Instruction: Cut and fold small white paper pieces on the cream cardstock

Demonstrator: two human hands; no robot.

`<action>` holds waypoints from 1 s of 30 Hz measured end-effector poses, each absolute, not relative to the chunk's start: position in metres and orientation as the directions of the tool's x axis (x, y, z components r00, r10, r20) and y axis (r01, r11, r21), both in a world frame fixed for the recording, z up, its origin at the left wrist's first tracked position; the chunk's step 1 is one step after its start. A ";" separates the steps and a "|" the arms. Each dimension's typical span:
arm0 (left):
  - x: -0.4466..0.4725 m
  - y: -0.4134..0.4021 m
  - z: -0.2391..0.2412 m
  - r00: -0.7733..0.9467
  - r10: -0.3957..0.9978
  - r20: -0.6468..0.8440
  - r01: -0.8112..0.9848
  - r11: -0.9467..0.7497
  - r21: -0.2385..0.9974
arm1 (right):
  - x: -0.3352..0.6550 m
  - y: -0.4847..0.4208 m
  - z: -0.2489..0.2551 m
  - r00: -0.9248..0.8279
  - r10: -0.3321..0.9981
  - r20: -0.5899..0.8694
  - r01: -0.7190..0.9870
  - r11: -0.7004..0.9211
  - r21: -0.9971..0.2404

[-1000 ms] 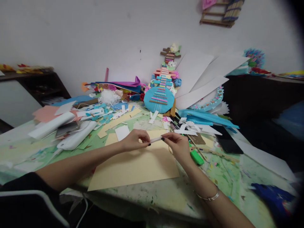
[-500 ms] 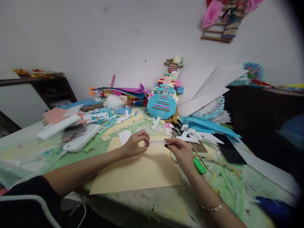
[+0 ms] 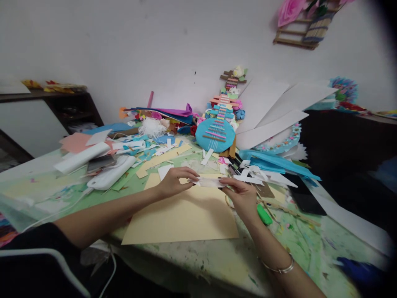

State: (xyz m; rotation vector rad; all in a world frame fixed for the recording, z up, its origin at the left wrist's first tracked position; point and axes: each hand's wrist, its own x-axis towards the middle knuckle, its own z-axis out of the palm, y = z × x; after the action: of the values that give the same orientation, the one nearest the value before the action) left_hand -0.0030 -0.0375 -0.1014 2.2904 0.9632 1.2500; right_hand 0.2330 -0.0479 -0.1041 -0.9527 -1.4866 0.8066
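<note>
A short white paper strip point(image 3: 209, 182) is stretched level between my two hands. My left hand point(image 3: 177, 182) pinches its left end between thumb and fingers. At the other end, my right hand point(image 3: 241, 193) grips the strip the same way, with a silver bangle on that wrist. Below both hands lies a large cream sheet of card point(image 3: 182, 221) on the table. Beyond them a blue paper lute-like instrument point(image 3: 215, 135) with coloured sticks and white strings leans against the wall.
Paper scraps, a white power strip point(image 3: 111, 174) and a phone point(image 3: 101, 163) crowd the left side. On the right are white paper cut-offs point(image 3: 252, 174), a black tablet point(image 3: 305, 194), a green object point(image 3: 264, 214) and blue folded paper point(image 3: 279, 163). White sheets point(image 3: 263, 103) lean behind.
My left fingers have closed onto the strip's left end, where they were curled with a gap before. The view has shifted slightly, so the scene sits a little further right and higher.
</note>
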 end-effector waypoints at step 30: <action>0.008 -0.036 -0.112 0.106 0.981 0.165 0.191 -0.183 0.964 | 0.232 -0.046 -0.105 -0.013 0.942 0.335 -0.030 0.334 -0.942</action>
State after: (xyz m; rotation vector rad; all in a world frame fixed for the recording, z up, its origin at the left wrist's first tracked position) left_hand 0.0078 -0.0357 -0.1118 1.5305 1.1992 1.1678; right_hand 0.2318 -0.0457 -0.1048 -0.9268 -1.3443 0.9797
